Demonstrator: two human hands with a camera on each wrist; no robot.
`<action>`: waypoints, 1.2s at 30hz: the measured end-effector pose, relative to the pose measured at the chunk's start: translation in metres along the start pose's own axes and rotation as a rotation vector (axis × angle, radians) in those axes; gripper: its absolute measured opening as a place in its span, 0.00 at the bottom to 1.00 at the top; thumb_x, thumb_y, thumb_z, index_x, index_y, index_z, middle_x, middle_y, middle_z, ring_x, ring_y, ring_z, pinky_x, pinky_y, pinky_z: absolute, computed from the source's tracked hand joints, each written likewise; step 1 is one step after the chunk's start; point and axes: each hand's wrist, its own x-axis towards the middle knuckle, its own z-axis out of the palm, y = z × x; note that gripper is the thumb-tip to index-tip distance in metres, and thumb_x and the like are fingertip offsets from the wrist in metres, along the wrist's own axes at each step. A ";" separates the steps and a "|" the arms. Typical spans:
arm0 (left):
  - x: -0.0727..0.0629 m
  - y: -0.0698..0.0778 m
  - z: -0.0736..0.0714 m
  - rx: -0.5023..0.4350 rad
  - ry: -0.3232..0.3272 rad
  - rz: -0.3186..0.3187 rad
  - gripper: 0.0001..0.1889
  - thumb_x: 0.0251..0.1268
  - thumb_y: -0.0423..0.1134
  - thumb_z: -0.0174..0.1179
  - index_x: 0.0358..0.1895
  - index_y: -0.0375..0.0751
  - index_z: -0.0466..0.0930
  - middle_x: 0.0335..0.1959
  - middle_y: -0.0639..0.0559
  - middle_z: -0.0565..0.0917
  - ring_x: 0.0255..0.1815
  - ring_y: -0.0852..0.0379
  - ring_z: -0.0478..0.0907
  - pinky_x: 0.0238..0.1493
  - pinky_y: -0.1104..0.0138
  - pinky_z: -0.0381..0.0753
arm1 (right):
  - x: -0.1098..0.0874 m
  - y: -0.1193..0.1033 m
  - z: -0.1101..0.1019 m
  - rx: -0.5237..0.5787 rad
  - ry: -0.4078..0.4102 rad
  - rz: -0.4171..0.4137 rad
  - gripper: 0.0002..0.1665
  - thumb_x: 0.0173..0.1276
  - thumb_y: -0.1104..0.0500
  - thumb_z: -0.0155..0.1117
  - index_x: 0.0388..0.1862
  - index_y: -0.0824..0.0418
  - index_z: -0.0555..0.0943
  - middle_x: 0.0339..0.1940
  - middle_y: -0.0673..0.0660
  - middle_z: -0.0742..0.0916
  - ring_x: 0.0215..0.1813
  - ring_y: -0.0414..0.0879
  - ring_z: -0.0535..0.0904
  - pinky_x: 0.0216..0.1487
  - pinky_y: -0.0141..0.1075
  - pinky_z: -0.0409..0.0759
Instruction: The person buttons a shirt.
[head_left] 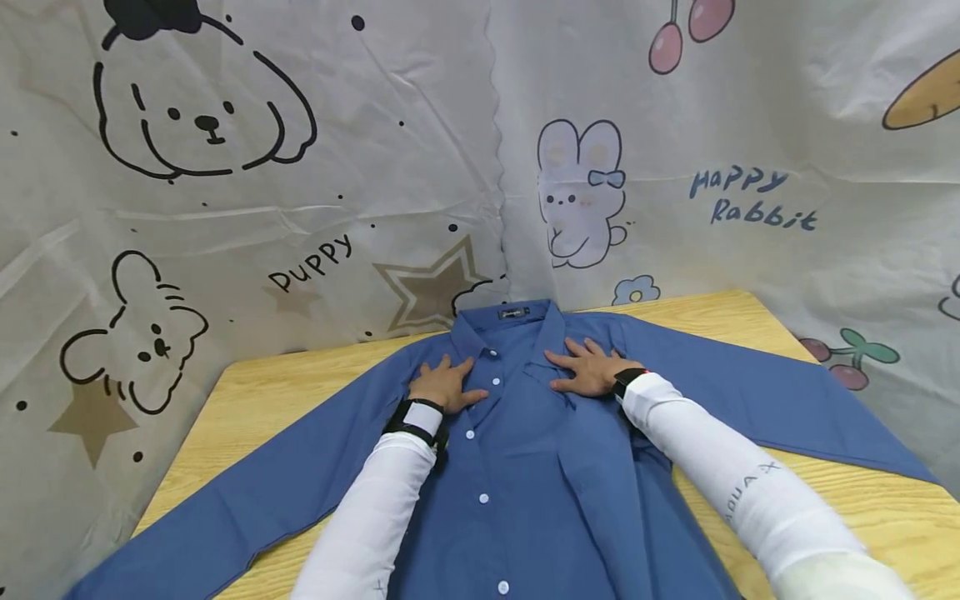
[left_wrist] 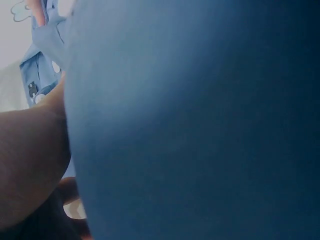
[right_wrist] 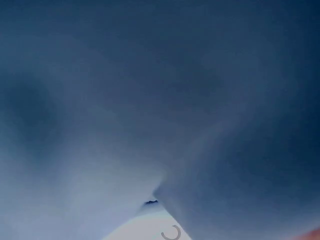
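Observation:
A blue long-sleeved shirt (head_left: 525,467) lies front up with its collar (head_left: 471,332) at the far end and white buttons down the front. Fingers spread, my left hand (head_left: 441,385) rests flat on the chest just left of the button line. On the other side my right hand (head_left: 592,368) lies on the chest beside the collar, its fingers also spread. A loose fold runs down the front below the right hand. Blue cloth fills most of both wrist views, with part of the left hand (left_wrist: 30,160) at the left wrist view's edge.
Under the shirt is a light wooden table (head_left: 262,387). One sleeve (head_left: 247,500) stretches to the near left, the other (head_left: 780,400) past the right table edge. A white sheet (head_left: 420,150) with cartoon drawings hangs behind the table.

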 end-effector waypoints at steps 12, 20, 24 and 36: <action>0.022 0.006 -0.001 -0.016 -0.035 -0.109 0.39 0.62 0.67 0.53 0.74 0.59 0.56 0.73 0.40 0.56 0.68 0.26 0.52 0.55 0.34 0.62 | 0.024 0.000 0.000 0.044 0.046 0.060 0.42 0.70 0.32 0.44 0.78 0.42 0.49 0.78 0.61 0.48 0.75 0.66 0.36 0.63 0.70 0.40; 0.032 0.003 -0.009 -0.033 -0.070 -0.129 0.41 0.61 0.68 0.53 0.75 0.59 0.53 0.74 0.39 0.52 0.69 0.26 0.50 0.57 0.34 0.60 | 0.037 0.002 -0.003 0.057 0.032 0.080 0.42 0.70 0.30 0.44 0.78 0.39 0.47 0.78 0.59 0.46 0.75 0.65 0.34 0.63 0.70 0.38; 0.038 0.002 -0.014 -0.031 -0.066 -0.122 0.41 0.61 0.68 0.52 0.75 0.59 0.54 0.75 0.39 0.52 0.69 0.25 0.50 0.57 0.34 0.60 | 0.039 0.002 -0.006 0.067 0.047 0.085 0.41 0.70 0.31 0.44 0.77 0.40 0.48 0.78 0.59 0.46 0.75 0.66 0.34 0.63 0.70 0.38; 0.049 -0.006 -0.009 -0.018 -0.046 -0.128 0.41 0.59 0.69 0.53 0.75 0.60 0.55 0.74 0.40 0.54 0.67 0.25 0.53 0.56 0.34 0.61 | 0.034 -0.010 -0.002 0.084 0.086 0.093 0.40 0.72 0.33 0.44 0.78 0.42 0.49 0.78 0.60 0.49 0.75 0.66 0.36 0.64 0.69 0.36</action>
